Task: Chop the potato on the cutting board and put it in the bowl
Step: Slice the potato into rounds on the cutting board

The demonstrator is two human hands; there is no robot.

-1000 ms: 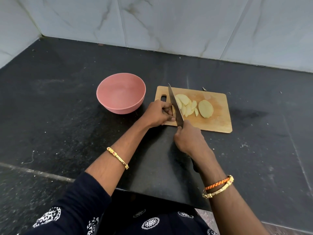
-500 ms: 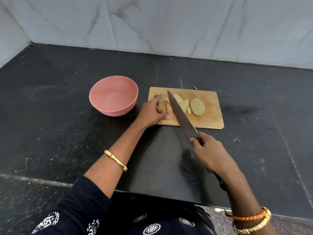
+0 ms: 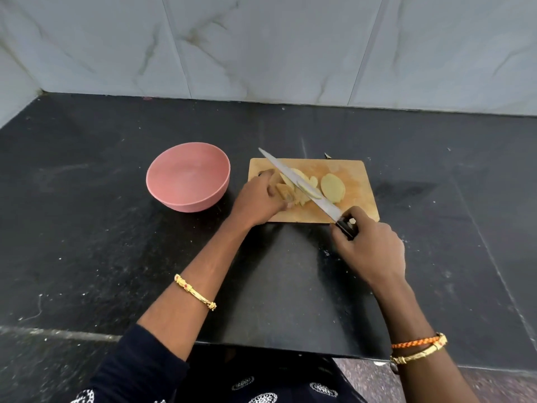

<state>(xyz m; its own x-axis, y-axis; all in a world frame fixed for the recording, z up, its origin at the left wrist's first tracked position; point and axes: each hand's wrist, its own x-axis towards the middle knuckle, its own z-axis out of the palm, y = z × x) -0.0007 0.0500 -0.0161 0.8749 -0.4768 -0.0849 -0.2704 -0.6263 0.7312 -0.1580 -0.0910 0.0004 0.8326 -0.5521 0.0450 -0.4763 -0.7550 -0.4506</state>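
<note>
A wooden cutting board (image 3: 359,175) lies on the black counter. On it are several pale potato slices (image 3: 305,181) and a larger potato half (image 3: 333,188), cut face up. My left hand (image 3: 260,199) sits at the board's left side, fingers curled round a potato piece (image 3: 283,191). My right hand (image 3: 370,248) grips the black handle of a long knife (image 3: 296,181); its blade slants across the slices, tip pointing up-left. A thin slice clings to the blade. The pink bowl (image 3: 188,175) stands left of the board and looks empty.
The black stone counter (image 3: 87,228) ends at a marble tiled wall (image 3: 261,45) behind and to the left. A small dark scrap (image 3: 328,155) lies just beyond the board's far edge. The counter's front edge runs below my forearms.
My right hand has drawn back toward me and to the right with the knife, so the blade now lies slanted over the slices. My left hand has stayed at the board's left side on the potato.
</note>
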